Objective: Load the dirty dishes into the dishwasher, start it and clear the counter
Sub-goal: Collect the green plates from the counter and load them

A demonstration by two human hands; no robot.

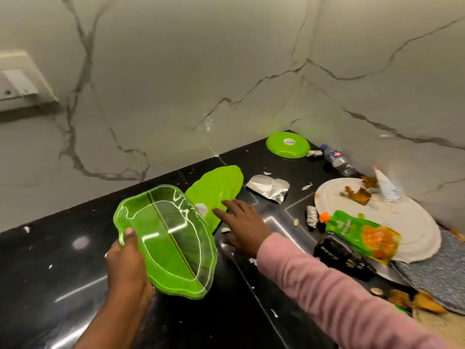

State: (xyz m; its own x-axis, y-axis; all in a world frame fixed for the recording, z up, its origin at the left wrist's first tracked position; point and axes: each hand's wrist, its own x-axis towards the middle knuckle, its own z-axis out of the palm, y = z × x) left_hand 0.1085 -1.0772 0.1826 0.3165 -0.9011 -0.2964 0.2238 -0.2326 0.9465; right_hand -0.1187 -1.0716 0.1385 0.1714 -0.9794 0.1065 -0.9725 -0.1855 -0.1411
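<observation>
My left hand (127,263) grips a green leaf-shaped plate (167,238) by its near edge, thumb on the rim, holding it tilted above the black counter (50,260). A second green leaf-shaped plate (214,190) lies upside down on the counter just beyond it. My right hand (242,224), in a pink sleeve, reaches with straight fingers to that plate's near edge, fingertips touching it. A round green plate (288,144) lies upside down in the far corner. A large white plate (377,217) with food scraps sits to the right.
On the white plate lie a green snack packet (362,235) and a plastic bottle (386,185). Crumpled foil (269,187), another plastic bottle (339,159), a black wrapper (339,255) and crumbs litter the counter. Marble walls close the back and right. A socket (17,86) is on the left wall.
</observation>
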